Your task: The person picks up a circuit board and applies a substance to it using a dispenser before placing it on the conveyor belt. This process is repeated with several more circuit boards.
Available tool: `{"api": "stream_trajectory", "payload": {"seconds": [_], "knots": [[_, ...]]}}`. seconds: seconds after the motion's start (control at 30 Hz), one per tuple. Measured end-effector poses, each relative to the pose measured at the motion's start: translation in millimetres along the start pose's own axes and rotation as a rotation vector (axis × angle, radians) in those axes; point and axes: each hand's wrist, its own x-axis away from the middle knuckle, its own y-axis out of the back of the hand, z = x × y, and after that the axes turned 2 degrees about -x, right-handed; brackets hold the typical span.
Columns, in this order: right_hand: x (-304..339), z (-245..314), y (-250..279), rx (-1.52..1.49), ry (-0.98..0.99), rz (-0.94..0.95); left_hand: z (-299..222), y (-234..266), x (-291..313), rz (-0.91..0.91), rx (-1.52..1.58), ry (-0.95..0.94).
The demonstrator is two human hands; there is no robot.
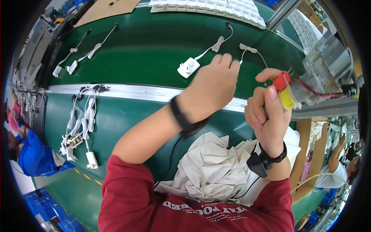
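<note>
My left hand [212,83], slightly blurred, is over the green belt with its back up and fingers bent down. What lies under the fingers is hidden; a bundled white cord [248,48] has one end running to the fingertips. Just left of that hand lies a white plug adapter [188,67] with its cord tied up. Raised at the right, my right hand [268,108] has curled fingers, its thumb and index finger around a red-and-yellow block [284,87]. Red and dark wires run beside the block, in front of a clear plastic fixture [326,58].
More white adapters [72,67] lie at the belt's far left. Several corded adapters [91,159] are grouped on the near left table. A metal rail [135,92] divides belt and table. White cloth [212,166] covers my lap. White trays [208,7] stand behind; a cardboard box [305,162] is right.
</note>
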Motion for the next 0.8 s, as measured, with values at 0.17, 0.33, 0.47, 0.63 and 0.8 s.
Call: {"api": "stream_trajectory", "payload": {"seconds": [0.17, 0.33, 0.47, 0.63, 0.8], "knots": [[-2.4, 8.0, 1.3, -0.001, -0.009, -0.094, -63.5, 127.2, 30.0, 0.565, 1.245, -0.038], [19.5, 16.4, -36.7, -0.043, -0.013, -0.098, -127.8, 172.5, 43.5, 0.337, 2.029, -0.264], [40.6, 14.9, -51.2, -0.061, 0.012, -0.068, -166.6, 173.0, 79.8, 0.253, 1.918, -0.238], [49.2, 8.3, -55.8, -0.051, -0.003, -0.018, -194.9, 155.0, 89.7, 0.213, 1.86, -0.265], [52.6, -0.8, -55.1, -0.079, -0.002, 0.006, -189.8, 151.5, 88.1, 0.158, 1.853, -0.267]]}}
